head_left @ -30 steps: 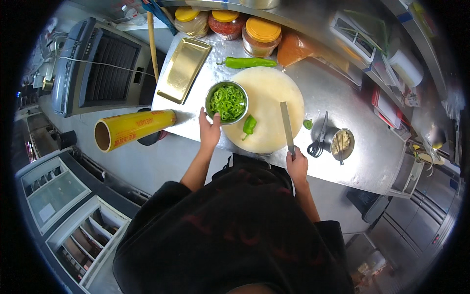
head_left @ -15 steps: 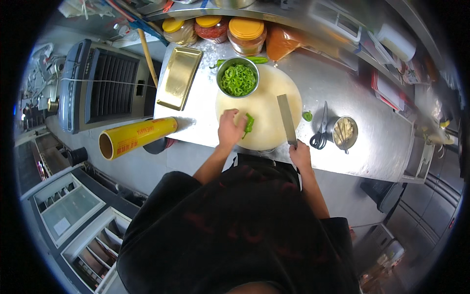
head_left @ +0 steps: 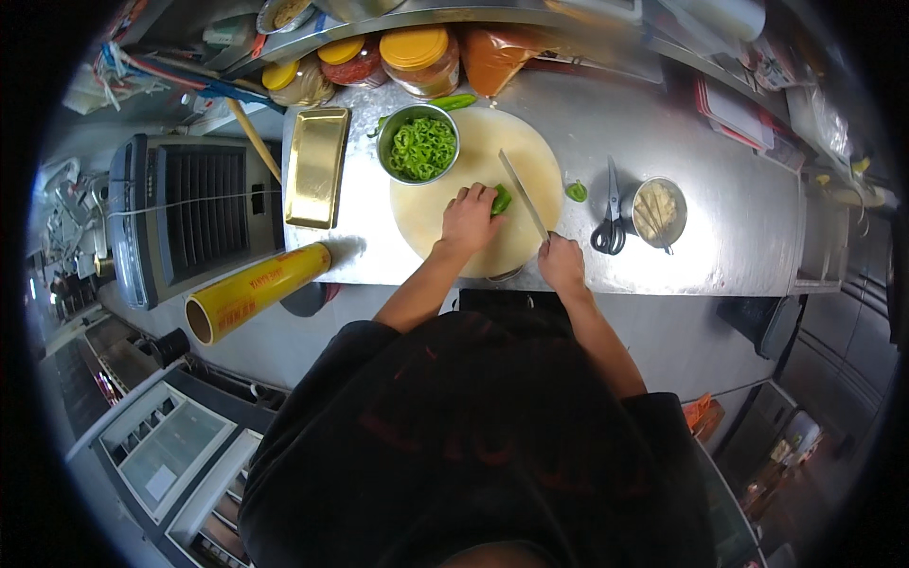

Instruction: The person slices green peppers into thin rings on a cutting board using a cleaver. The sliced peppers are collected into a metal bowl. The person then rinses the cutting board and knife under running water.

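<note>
On a round, pale chopping board (head_left: pixel 445 237) my left hand (head_left: pixel 469 219) presses a piece of green pepper (head_left: pixel 502 199) down, its fingers curled over the near side. My right hand (head_left: pixel 562 262) is wrapped round the handle of a cleaver (head_left: pixel 523 192). The blade stands on edge just right of the pepper, with a small gap showing between them. At the board's far left sits a steel bowl (head_left: pixel 383 151) full of sliced green pepper (head_left: pixel 422 149). A whole green pepper (head_left: pixel 453 101) lies behind that bowl.
Right of the board are a pepper scrap (head_left: pixel 576 191), black-handled scissors (head_left: pixel 609 232) and a steel bowl (head_left: pixel 682 227) of pale chopped food. A gold tray (head_left: pixel 317 170) and a yellow roll (head_left: pixel 256 289) are at left. Yellow-lidded jars (head_left: pixel 415 49) line the back.
My left hand has settled onto the green pepper and moved right with it. The cleaver has come left and turned its edge downward beside the pepper. The whole view has shifted a little.
</note>
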Demonstrator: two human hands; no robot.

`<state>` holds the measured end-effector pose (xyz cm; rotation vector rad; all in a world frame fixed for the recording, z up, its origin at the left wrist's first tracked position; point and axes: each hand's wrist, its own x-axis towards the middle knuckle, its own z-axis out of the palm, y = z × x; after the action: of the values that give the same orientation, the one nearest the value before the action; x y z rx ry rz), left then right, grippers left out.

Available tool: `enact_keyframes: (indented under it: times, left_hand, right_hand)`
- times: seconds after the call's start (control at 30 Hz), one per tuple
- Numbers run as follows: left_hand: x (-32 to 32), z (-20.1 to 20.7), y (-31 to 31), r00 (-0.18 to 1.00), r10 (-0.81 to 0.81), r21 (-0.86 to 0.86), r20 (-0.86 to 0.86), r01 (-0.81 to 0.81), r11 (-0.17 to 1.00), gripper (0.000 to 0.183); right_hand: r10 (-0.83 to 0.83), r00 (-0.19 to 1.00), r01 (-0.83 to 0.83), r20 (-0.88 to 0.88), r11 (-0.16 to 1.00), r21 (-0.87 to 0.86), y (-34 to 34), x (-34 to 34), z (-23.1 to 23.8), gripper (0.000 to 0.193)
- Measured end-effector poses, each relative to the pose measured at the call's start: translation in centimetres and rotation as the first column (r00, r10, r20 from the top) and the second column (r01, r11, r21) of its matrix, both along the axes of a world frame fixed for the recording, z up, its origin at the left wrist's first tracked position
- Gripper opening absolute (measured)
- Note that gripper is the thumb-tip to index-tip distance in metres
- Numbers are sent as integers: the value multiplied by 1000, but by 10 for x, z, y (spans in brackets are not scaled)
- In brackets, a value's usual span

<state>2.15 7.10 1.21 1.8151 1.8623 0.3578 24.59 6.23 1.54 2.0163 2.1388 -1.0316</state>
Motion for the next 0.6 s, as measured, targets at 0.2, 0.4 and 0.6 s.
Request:
enact_keyframes:
  times: [0.2,0.4,0.6]
  left_hand:
    - [3,-7,9,992,54,-175,111,-34,984,45]
    - [6,-1,27,997,37,-228,67,-21,973,44]
    - [8,0,28,996,40,-201,76,-24,979,38]
  right_hand:
    - [3,1000,-2,7,998,-63,8,-4,37,25]
    - [58,998,-60,-20,994,-88,18,-3,85,21]
    - [95,995,-98,-29,987,-124,19,1,90,20]
